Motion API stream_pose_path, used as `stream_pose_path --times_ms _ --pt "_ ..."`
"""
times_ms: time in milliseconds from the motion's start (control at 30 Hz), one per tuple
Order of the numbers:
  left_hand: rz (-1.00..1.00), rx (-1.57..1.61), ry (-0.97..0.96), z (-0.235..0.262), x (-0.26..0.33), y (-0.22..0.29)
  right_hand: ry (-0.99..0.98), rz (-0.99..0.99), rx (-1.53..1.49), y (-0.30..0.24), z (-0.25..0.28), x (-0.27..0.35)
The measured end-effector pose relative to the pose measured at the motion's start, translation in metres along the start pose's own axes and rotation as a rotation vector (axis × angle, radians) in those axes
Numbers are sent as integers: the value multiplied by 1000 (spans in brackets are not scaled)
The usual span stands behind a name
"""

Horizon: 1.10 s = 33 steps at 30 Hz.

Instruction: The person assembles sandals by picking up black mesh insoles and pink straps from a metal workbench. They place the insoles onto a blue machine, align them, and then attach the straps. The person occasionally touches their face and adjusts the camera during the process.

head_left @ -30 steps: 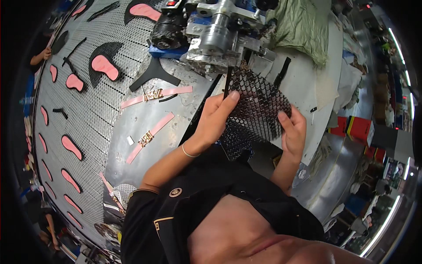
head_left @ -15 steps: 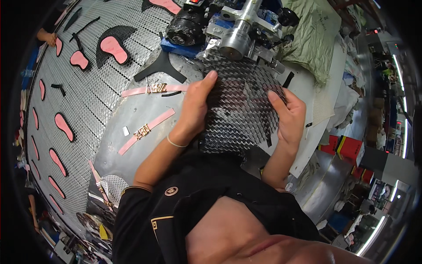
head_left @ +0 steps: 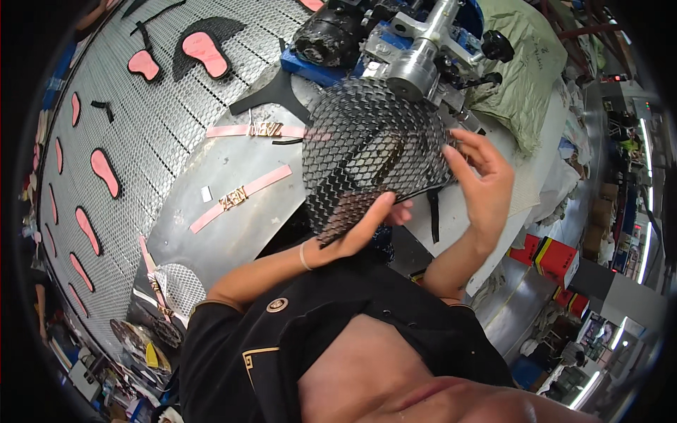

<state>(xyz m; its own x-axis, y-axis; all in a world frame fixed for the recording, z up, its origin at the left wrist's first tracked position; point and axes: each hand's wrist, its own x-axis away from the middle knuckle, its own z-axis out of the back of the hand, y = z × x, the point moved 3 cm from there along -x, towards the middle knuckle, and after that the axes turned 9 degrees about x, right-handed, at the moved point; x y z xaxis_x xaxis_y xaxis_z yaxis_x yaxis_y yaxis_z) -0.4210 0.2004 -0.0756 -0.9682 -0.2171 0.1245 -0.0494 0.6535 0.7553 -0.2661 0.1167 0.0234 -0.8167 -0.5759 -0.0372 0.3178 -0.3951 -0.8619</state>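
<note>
Head view, centre of frame: black mesh sheet (head_left: 370, 151) held up above the worktop (head_left: 233, 162), slightly curved, covering part of the machine behind it. Left hand (head_left: 356, 236) under the lower edge of the mesh, palm up, thumb pressed over the bottom rim, so pinching the sheet from below. Right hand (head_left: 479, 180) at the right edge of the mesh, fingers (head_left: 458, 141) spread and bent, tips touching the rim near the upper right corner; firm grip or mere touch there cannot be told. Just behind the mesh, in the upper middle of the frame, a blue and silver machine (head_left: 416, 49) with a shiny metal cylinder and a black motor housing (head_left: 328, 32). Right of that, a green cloth bag (head_left: 525, 67) lying in the upper right. On the grey metal worktop left of the mesh, two pink straps with gold ornaments: one (head_left: 257, 130) near the upper edge of the plate, partly behind the mesh, the other (head_left: 240, 197) lower and set at a slant. Further left, a curved wire conveyor belt (head_left: 120, 120) carrying pink insoles (head_left: 204, 53) on black backing pieces, spread along the left rim of the frame. Red boxes (head_left: 550, 257) at the lower right, beside the worktop edge. Black collared shirt (head_left: 317, 338) filling the lower middle.
</note>
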Motion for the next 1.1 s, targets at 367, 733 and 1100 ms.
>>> stream_pose_path --times_ms 367,733,1100 --pt "-228 303 135 11 -14 1 -63 36 -124 0 -12 8" --pt "-1188 -87 1147 201 124 181 -306 -88 -220 66 -83 33" --pt "-394 -2359 1530 405 94 235 -283 -183 -186 132 -125 42"
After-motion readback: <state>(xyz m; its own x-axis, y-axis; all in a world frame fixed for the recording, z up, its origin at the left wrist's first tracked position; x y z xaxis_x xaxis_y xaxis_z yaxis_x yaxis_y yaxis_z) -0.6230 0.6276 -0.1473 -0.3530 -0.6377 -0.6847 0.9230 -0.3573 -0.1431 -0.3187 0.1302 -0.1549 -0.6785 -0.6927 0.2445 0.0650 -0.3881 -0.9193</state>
